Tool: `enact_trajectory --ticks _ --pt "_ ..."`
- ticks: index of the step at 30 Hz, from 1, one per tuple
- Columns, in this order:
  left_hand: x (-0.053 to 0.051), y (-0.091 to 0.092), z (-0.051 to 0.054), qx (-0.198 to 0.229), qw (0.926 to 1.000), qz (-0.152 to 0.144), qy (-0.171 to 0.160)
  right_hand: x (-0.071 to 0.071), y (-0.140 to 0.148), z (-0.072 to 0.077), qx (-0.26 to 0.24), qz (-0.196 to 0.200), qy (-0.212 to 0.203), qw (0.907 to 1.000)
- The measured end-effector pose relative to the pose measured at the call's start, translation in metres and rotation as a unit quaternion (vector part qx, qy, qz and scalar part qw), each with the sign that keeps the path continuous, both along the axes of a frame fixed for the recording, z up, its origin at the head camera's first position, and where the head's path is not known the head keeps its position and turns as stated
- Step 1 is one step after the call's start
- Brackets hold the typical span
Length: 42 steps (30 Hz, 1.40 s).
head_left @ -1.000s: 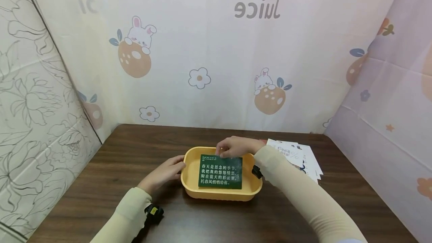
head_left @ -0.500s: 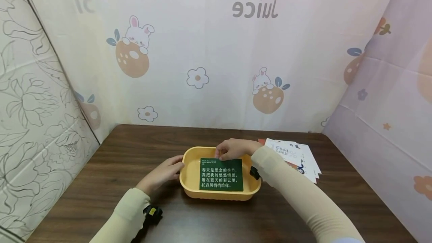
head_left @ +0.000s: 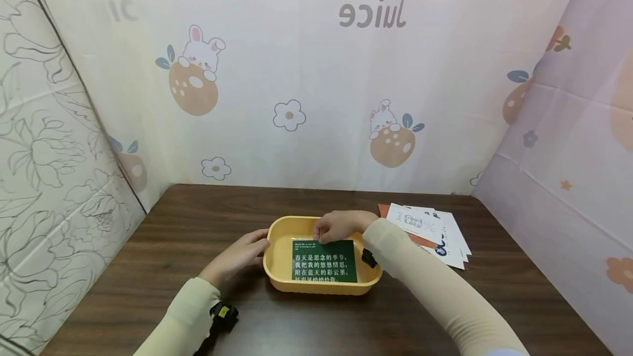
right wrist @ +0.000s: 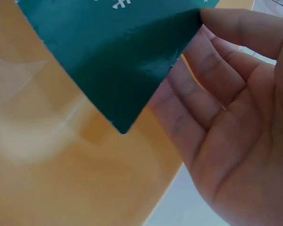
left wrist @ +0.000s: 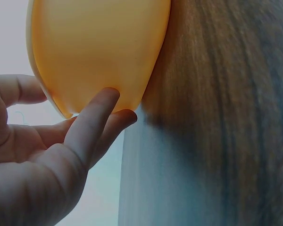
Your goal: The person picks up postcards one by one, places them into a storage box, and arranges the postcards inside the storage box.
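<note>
In the head view a yellow oval plastic basin [head_left: 323, 288] stands on the table. My left hand [head_left: 239, 254] holds its left end; the left wrist view has fingertips [left wrist: 106, 99] on the outer wall of the basin [left wrist: 104, 52] and one digit passing behind the rim. By its top edge, a dark green card [head_left: 323, 261] with white printed writing is pinched between the thumb and fingers of my right hand [head_left: 341, 225]. The card is inside the basin, its lower edge hidden by the front rim. In the right wrist view one corner of the green card [right wrist: 118, 70] hangs free above the yellow surface.
Several white and orange-red cards [head_left: 425, 229] lie overlapped on the table to the right of the basin, behind my right forearm. The dark wood table [head_left: 198, 224] ends at a patterned cloth [head_left: 257, 70] at the back. More cloth hangs at both sides.
My right hand has moved down and towards the front with the green card, which sits lower in the basin, its bottom line partly covered by the rim. The left hand keeps its place.
</note>
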State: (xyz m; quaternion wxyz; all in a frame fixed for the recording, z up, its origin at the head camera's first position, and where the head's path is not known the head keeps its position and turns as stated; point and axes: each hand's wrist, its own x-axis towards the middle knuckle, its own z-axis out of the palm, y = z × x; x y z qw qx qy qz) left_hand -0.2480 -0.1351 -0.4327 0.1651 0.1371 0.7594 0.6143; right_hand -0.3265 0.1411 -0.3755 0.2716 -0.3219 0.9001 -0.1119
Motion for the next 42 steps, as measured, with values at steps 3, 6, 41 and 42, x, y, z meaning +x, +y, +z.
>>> enact_trajectory --ticks 3,6,41,42 --pt "0.0 0.001 0.001 0.0 1.0 0.002 0.0 0.001 0.0 -0.002 0.01 0.001 -0.006 0.9999" --pt "0.0 0.001 0.001 0.0 1.0 0.005 0.0 0.001 0.0 -0.003 0.012 0.005 -0.006 0.9999" --pt "0.0 0.002 -0.001 -0.012 0.9999 0.012 0.0 0.013 0.008 0.01 0.05 -0.011 -0.006 0.9987" --pt "0.0 0.002 -0.001 -0.012 0.9999 0.012 -0.001 0.013 0.009 0.013 0.047 -0.01 -0.003 0.9988"
